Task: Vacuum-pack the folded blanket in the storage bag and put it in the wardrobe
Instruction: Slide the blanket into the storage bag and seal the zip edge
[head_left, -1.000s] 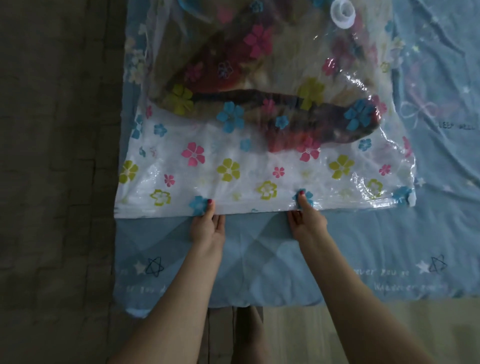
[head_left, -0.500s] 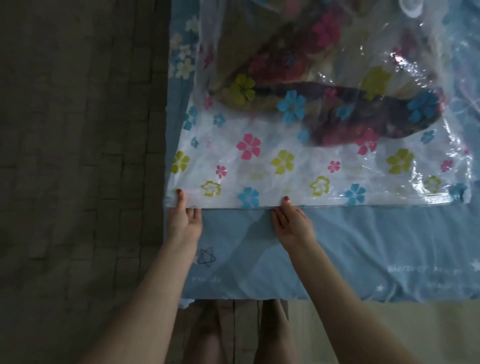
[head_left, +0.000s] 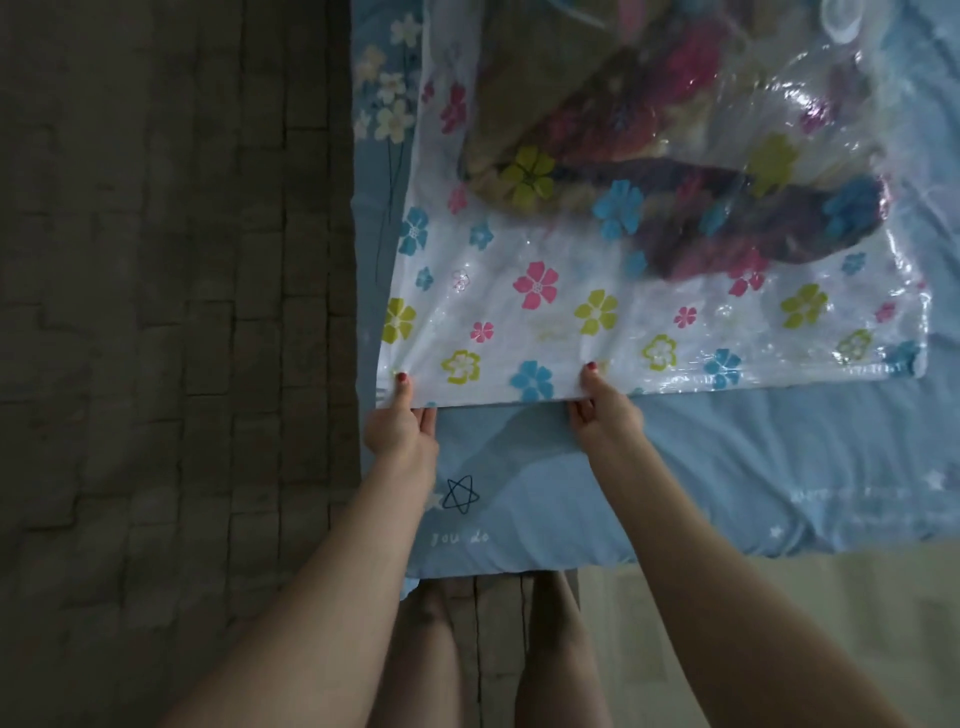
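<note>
Fingers of both hands pinch the near edge of the storage bag (head_left: 545, 322), thumbs on top of the plastic and the other fingers curled beneath it. On the left hand (head_left: 402, 426) the red-nailed thumb presses near the bag's near-left corner, right at the bed's left side; the right hand (head_left: 602, 410) grips the same edge further along, roughly a third of the way across, with its thumb tip on the film beside a blue printed flower. Between the two hands the edge runs straight and taut. The bag is clear plastic printed with pink, blue and yellow-green flowers and lies flat on the bed (head_left: 727, 467), which is covered by a light blue sheet with drawn stars and pale lettering. Inside the bag, toward its far half, sits the folded blanket (head_left: 649, 171), a dark, multicoloured bundle showing through the film; the near part of the bag holds nothing and looks white. A round white valve (head_left: 844, 23) shows at the top right, partly cut off. Dark brick-patterned floor (head_left: 156, 312) lies left of the bed, and the person's bare legs stand at its near end.
</note>
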